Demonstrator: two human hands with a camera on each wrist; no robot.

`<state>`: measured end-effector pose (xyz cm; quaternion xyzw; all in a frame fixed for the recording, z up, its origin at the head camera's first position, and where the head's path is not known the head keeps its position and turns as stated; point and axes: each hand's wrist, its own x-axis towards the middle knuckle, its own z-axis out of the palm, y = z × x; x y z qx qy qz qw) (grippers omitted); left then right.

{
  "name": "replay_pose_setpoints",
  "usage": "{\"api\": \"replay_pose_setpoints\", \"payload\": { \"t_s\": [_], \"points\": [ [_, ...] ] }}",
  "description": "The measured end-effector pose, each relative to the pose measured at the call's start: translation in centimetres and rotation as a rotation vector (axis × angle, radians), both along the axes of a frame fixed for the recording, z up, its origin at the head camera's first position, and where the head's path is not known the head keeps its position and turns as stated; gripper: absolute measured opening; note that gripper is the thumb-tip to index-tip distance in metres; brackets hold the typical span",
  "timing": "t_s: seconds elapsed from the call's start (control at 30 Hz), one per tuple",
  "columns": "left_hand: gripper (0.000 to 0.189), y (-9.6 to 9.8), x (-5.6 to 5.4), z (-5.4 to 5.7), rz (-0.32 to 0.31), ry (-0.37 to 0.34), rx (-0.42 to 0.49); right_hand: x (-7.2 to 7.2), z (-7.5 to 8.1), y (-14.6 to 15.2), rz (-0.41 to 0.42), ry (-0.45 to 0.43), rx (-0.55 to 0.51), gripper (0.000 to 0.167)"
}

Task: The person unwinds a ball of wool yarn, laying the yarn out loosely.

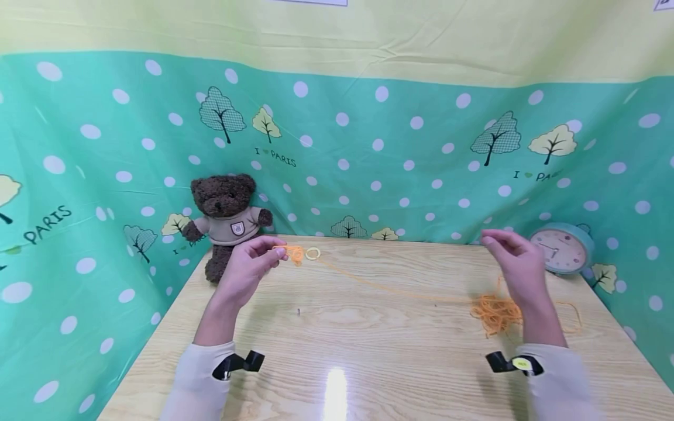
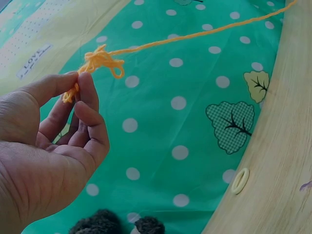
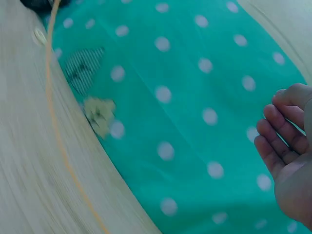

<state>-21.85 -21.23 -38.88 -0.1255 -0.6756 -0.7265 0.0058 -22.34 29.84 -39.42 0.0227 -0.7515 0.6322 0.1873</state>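
Observation:
My left hand (image 1: pixel 246 270) pinches a small bunch of knotted orange yarn (image 2: pixel 101 61) between thumb and fingertips, raised above the table. From that bunch a single yarn strand (image 2: pixel 195 35) stretches to the right, down to a loose orange yarn pile (image 1: pixel 494 316). My right hand (image 1: pixel 518 269) is raised above and behind this pile, its fingers loosely bent. Nothing shows between those fingers (image 3: pixel 278 141) in the right wrist view. A pale yellow ring (image 2: pixel 240 181) lies on the table near its back edge, apart from both hands.
A brown teddy bear (image 1: pixel 226 219) in a grey shirt sits at the back left of the wooden table (image 1: pixel 368 351). At the back right stands a round teal clock (image 1: pixel 563 248). Green dotted cloth (image 1: pixel 358 158) hangs behind the table. A tiny dark bit (image 1: pixel 298 311) lies on the tabletop.

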Motion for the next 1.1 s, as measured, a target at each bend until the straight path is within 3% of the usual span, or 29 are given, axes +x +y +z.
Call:
{"api": "replay_pose_setpoints", "payload": {
  "t_s": [0.2, 0.57, 1.1],
  "points": [
    [0.011, 0.0, 0.0, 0.1, 0.003, -0.011, 0.007, -1.4, -0.3, -5.1, 0.081, 0.020, 0.089, 0.038],
    [0.011, 0.2, -0.1, -0.1, -0.003, -0.008, -0.013, -3.2, -1.1, -12.1, 0.248, 0.016, 0.008, 0.033],
    [0.008, 0.3, -0.3, -0.1, 0.017, -0.020, -0.033, -3.3, -3.1, -19.8, 0.434, 0.018, -0.011, 0.023]
  ]
}}
